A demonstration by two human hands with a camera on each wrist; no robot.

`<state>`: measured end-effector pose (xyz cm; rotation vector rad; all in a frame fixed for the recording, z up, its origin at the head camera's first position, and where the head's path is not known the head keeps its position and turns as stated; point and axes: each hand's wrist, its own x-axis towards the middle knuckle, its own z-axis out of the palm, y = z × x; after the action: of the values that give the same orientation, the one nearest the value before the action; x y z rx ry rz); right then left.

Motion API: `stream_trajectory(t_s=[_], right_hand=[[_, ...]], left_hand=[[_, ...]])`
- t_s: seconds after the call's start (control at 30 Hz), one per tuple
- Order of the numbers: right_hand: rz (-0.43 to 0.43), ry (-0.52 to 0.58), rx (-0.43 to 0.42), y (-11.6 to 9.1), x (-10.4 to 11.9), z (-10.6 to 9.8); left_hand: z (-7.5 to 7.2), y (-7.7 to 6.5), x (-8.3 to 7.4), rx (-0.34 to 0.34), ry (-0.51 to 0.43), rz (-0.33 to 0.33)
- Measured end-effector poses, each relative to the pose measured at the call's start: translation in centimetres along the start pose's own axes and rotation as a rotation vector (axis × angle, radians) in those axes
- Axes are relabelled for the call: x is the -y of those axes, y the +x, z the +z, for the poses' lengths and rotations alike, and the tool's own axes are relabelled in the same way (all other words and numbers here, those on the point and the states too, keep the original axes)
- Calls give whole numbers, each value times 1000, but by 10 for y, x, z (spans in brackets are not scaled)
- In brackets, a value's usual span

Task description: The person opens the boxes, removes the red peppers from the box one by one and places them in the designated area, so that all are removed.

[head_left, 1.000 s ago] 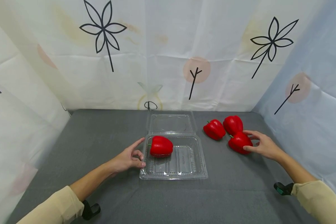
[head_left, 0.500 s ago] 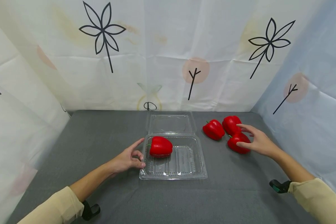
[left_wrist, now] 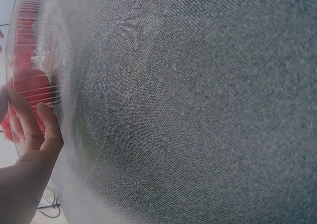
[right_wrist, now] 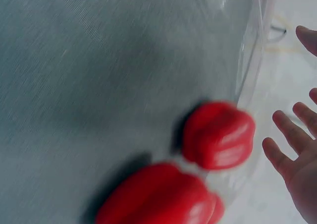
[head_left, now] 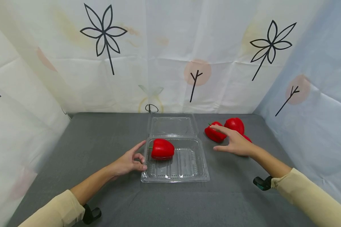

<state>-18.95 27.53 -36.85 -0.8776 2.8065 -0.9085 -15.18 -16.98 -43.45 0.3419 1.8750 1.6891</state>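
Observation:
In the head view, my left hand (head_left: 130, 162) rests at the left edge of a clear plastic clamshell container (head_left: 204, 164), index finger stretched along the rim and thumb at the near corner. Its fingertips touch the container's side wall (left_wrist: 42, 30) in the left wrist view. A red bell pepper (head_left: 162, 149) lies inside the container, at the left. My right hand (head_left: 235, 142), holding nothing, hovers with fingers spread in front of several red bell peppers. Behind it show a left pepper (head_left: 213, 134) and a back one (head_left: 234, 125); a third (head_left: 248, 138) is mostly hidden.
The container's lid (head_left: 171, 125) lies folded back toward the rear wall. Grey cloth covers the table (head_left: 170, 201). White patterned sheets (head_left: 170, 63) enclose the back and both sides.
My right hand has left the nearest right-hand pepper, moving left and away with nothing in it. My left hand stays at the container's edge, and the peppers keep their places.

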Motion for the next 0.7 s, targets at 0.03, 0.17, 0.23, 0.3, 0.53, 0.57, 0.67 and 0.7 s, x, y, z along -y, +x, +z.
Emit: stream_trajectory(t_s=[0.03, 0.17, 0.23, 0.3, 0.53, 0.57, 0.67, 0.7], right_hand=[[-12, 4, 7, 4, 4, 3], [-55, 38, 34, 20, 18, 13], [-74, 61, 50, 27, 24, 19], [-89, 73, 69, 33, 29, 26], [-124, 100, 148, 49, 43, 48], [-129, 112, 162, 51, 45, 50], [-142, 148, 200, 55, 51, 58], [-147, 155, 209, 57, 52, 60]], left_hand=[[0, 0, 0, 0, -4, 2], [0, -1, 0, 2, -12, 11], [0, -2, 0, 3, -8, 16], [0, -2, 0, 1, -6, 13], [0, 0, 2, 3, -12, 9], [0, 0, 1, 4, -12, 9], [-1, 0, 1, 1, -13, 6], [-1, 0, 1, 0, -12, 4]])
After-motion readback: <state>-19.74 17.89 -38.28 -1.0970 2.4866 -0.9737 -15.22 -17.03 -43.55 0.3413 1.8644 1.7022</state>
